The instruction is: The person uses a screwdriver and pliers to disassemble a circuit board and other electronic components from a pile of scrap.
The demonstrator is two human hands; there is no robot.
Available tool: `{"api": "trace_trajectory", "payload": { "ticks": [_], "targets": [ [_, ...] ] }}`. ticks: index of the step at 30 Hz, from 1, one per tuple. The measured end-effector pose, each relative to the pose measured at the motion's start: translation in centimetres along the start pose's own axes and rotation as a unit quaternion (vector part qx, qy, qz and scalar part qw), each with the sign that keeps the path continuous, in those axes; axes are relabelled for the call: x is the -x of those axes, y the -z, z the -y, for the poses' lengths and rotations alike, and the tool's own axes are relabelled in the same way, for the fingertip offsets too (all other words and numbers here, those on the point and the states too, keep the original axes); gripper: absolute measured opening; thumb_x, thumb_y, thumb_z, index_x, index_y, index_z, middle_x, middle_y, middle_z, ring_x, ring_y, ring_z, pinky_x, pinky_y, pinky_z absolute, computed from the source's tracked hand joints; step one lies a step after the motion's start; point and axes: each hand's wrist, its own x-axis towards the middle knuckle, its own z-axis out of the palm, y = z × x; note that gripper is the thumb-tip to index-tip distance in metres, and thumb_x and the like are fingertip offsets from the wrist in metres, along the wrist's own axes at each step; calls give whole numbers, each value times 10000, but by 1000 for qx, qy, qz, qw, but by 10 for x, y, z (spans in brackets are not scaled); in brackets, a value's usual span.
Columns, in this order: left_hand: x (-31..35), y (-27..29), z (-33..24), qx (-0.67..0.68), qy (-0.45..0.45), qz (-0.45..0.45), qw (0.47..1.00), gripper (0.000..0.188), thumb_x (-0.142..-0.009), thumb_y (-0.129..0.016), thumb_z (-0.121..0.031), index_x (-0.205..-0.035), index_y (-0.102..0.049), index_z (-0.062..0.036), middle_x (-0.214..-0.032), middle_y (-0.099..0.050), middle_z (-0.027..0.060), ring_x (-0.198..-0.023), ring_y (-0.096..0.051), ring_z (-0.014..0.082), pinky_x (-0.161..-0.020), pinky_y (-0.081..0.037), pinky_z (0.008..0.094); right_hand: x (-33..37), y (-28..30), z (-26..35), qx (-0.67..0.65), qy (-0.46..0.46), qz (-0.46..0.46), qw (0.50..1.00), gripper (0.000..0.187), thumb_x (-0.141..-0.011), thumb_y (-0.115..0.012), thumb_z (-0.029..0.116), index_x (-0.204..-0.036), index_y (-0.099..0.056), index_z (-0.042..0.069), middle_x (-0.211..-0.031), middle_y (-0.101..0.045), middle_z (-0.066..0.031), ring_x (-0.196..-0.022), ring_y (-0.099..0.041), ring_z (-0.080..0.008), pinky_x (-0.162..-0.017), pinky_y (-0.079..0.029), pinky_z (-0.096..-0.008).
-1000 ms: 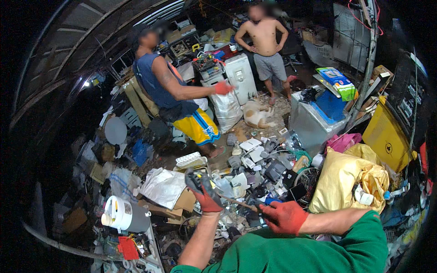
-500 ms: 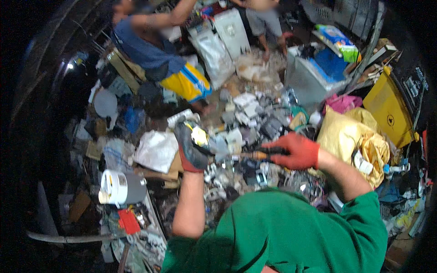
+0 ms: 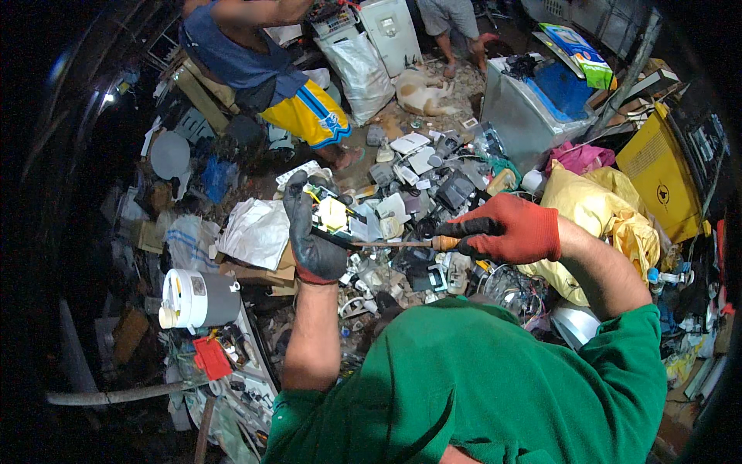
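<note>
My left hand point(image 3: 315, 254), in a dark-palmed red glove, is wrapped around an opened electronic device with a yellow block point(image 3: 333, 214) showing on top. My right hand point(image 3: 510, 229), in a matching red glove with dark fingertips, grips a screwdriver point(image 3: 396, 244) by its orange-brown handle. The long thin shaft points left, and its tip meets the lower edge of the device beside my left palm. Whether the tip is inside the casing cannot be made out. Beneath both hands lies a heap of scrap electronics and plastic casings point(image 3: 421, 160).
A white and grey bucket point(image 3: 220, 297) stands at left, near a red piece point(image 3: 212, 358). Yellow sacks point(image 3: 576, 232) and a metal cabinet point(image 3: 516, 116) are at right. A co-worker in yellow shorts point(image 3: 305, 116) stands far left; a dog point(image 3: 423, 93) lies farther back.
The picture has sharpened and the scene sits slightly higher in view. My right hand and the screwdriver have shifted a little away from me. Both hands keep their grips.
</note>
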Motion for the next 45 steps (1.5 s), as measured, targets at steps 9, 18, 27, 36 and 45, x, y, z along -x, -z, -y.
{"api": "trace_trajectory", "payload": {
  "ticks": [9,18,27,36,45],
  "targets": [
    [-4,1,5,68,-44,81,993,320,-931,-561,-204,-1211,-443,-104,-937,-523,47,-782,-528,190,-693,-499,374,-17,11,18,22,33,12,999,389,-861,-616,195,-1228,-616,64,-812,-690,-148,-710,-653,-201,-643,-495,-364],
    [-19,26,-5,-162,-313,5,936,357,-922,-585,-186,-1234,-422,-124,-924,-509,24,-760,-502,159,-661,-474,341,-15,-92,17,190,26,-204,960,445,-838,-623,286,-1230,-577,79,-881,-591,-150,-672,-633,-351,-600,-526,-454],
    [-8,20,10,-166,-91,-2,982,271,-923,-573,-144,-1165,-452,-129,-932,-514,31,-763,-527,143,-652,-502,314,-25,-3,-20,57,24,-9,998,451,-837,-645,220,-1257,-596,63,-981,-688,-200,-828,-687,-291,-742,-515,-381],
    [-15,10,13,-207,-252,-80,942,475,-867,-587,-13,-1276,-413,-181,-1007,-489,28,-887,-484,169,-783,-481,398,-16,-102,-8,186,51,-243,951,418,-830,-645,268,-1196,-598,73,-846,-600,-145,-664,-635,-324,-552,-511,-416],
    [-13,6,-3,-646,-362,76,668,388,-888,-549,-57,-1247,-401,-58,-1017,-523,77,-945,-521,200,-845,-464,365,-14,-51,-26,-5,-31,-58,998,518,-852,-626,369,-1296,-578,106,-938,-678,-219,-851,-670,-326,-740,-514,-391]
  ]
}}
